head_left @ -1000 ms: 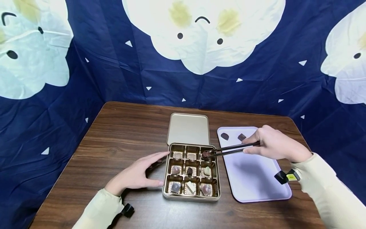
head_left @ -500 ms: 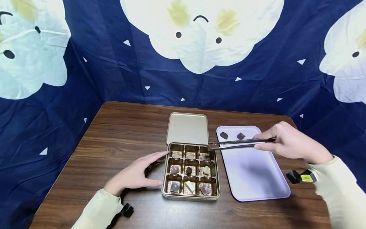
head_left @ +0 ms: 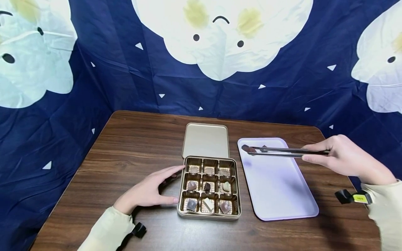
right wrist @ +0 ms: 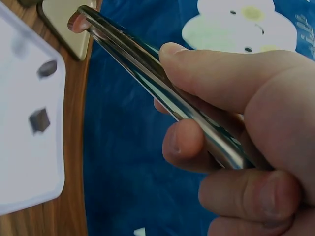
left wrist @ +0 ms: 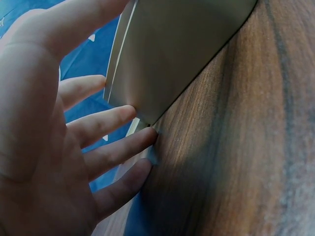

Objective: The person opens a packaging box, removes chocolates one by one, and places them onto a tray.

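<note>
My right hand (head_left: 351, 157) grips a pair of slim metal tongs (head_left: 292, 152), thumb on one side and fingers curled on the other. Pinched in the tongs' tips is a reddish-brown chocolate (right wrist: 76, 22), seen over the far left part of the lilac tray (head_left: 279, 195). On that tray are a dark rounded chocolate (right wrist: 47, 69) and a dark square chocolate (right wrist: 39, 120). My left hand (head_left: 149, 191) rests with extended fingers and thumb at the left side of the gold tin (head_left: 209, 217). Chocolates sit in the tin's middle and front rows; its back row shows bare gold liner.
The tin's lid (head_left: 205, 139) lies just behind the tin. All of it stands on a wood-grain table (head_left: 138, 139). A dark blue cloth (head_left: 125, 69) with white clouds hangs behind and at the sides.
My right hand has lifted the reddish-brown chocolate with the tongs out of the tin's back right compartment and carried it right, over the tray. My left hand has stayed in place.
</note>
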A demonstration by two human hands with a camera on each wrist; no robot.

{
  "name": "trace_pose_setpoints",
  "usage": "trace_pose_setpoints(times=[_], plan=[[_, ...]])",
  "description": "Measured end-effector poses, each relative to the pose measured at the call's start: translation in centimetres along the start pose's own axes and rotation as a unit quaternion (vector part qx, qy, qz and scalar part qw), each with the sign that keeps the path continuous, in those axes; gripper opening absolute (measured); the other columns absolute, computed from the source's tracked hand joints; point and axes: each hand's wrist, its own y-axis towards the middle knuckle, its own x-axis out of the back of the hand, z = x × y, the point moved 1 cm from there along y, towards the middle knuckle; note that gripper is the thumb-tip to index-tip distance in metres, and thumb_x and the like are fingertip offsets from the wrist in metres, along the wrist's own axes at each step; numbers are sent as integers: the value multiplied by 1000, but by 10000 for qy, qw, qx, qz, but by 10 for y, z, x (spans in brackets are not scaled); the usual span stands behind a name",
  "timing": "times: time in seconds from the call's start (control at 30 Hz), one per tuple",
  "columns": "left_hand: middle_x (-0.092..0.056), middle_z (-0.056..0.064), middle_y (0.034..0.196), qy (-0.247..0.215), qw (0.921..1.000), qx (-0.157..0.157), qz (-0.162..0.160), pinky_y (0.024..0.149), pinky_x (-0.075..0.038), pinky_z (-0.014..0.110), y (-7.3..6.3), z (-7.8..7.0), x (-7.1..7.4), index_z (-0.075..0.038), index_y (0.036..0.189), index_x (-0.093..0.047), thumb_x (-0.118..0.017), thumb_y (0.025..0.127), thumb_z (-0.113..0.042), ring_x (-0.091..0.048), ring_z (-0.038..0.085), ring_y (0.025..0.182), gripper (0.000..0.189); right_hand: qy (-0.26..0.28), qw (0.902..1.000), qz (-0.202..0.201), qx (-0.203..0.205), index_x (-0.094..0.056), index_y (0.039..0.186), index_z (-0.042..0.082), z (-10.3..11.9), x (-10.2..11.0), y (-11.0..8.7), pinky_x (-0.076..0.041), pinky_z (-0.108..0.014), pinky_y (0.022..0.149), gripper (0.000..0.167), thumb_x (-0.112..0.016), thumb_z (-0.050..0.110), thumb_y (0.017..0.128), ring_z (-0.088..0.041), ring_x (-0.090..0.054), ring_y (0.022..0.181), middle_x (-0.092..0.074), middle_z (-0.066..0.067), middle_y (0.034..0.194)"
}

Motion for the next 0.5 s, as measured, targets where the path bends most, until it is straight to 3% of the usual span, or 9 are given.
trace_pose_setpoints(times=[0.27, 0.5], plan=[[-43, 3, 166, 31, 10000, -8, 11, 119, -38, 58, 0, 0, -1, -34, 165, -34, -84, 82, -62, -46, 23, 147, 101, -228, 9979, -115, -603, -85, 102, 5, -32, 1, -23, -25, -18, 36, 22, -89, 15, 83, 10, -18, 45, -33, 27, 53], [-43, 3, 166, 48, 10000, 18, 22, 119, -38, 58, 0, 0, -1, -34, 165, -34, -83, 82, -62, -46, 23, 147, 101, -512, 9930, -322, -1014, -84, 99, 0, -60, -3, -39, -24, -22, 40, 23, -90, 13, 80, 5, -22, 47, -36, 22, 47]])
